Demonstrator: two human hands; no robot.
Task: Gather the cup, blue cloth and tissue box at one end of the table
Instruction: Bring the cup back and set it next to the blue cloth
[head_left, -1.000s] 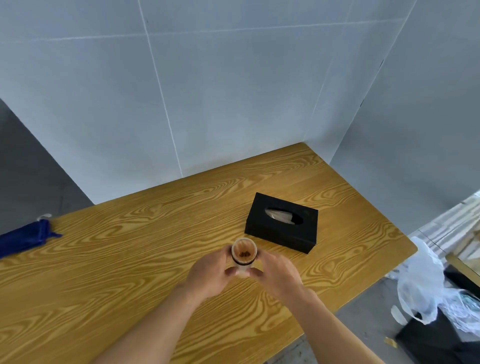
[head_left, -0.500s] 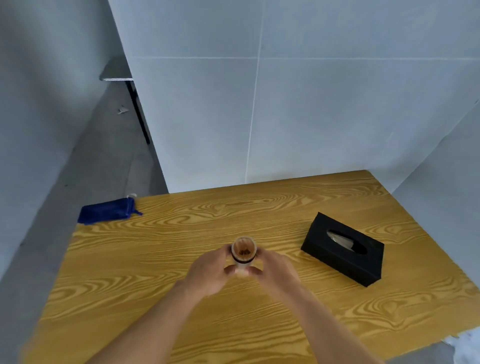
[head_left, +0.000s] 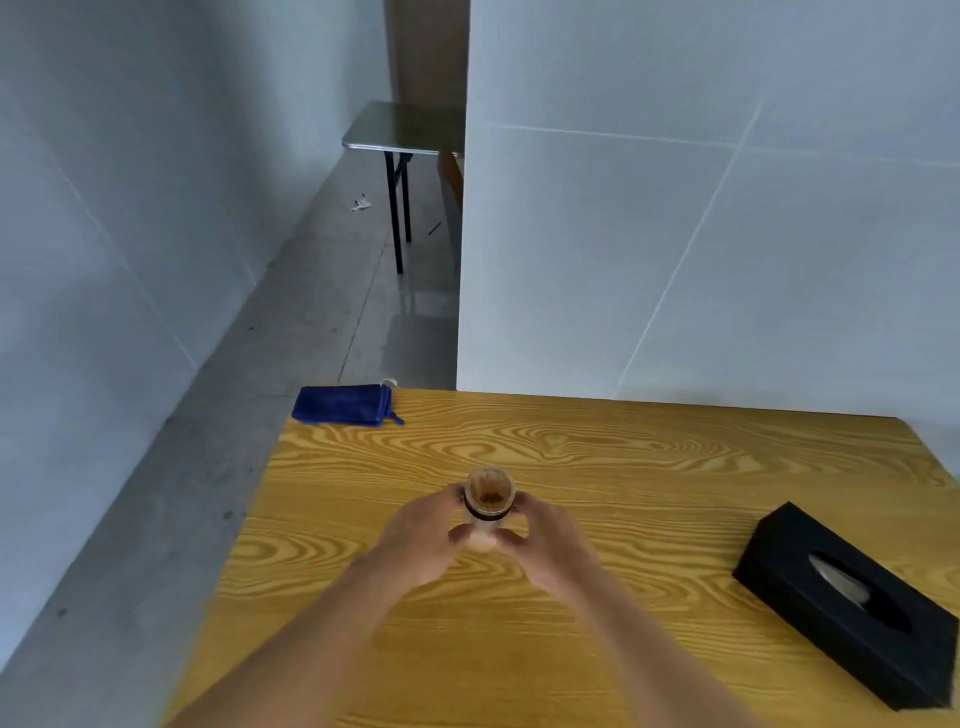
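A clear cup (head_left: 489, 493) with a dark band and brown contents is held between both hands over the middle of the wooden table (head_left: 649, 467). My left hand (head_left: 422, 540) grips its left side and my right hand (head_left: 551, 545) grips its right side. The folded blue cloth (head_left: 343, 405) lies at the table's far left corner, partly over the edge. The black tissue box (head_left: 852, 608), with a tissue showing in its slot, sits at the right side of the table.
White panel walls stand behind the table and at the left. A grey floor runs along the table's left edge. A small metal table (head_left: 400, 130) stands further back in the passage.
The view has swung to the left: the cloth and the tissue box have shifted right in the frame. The cup stays held between both hands.
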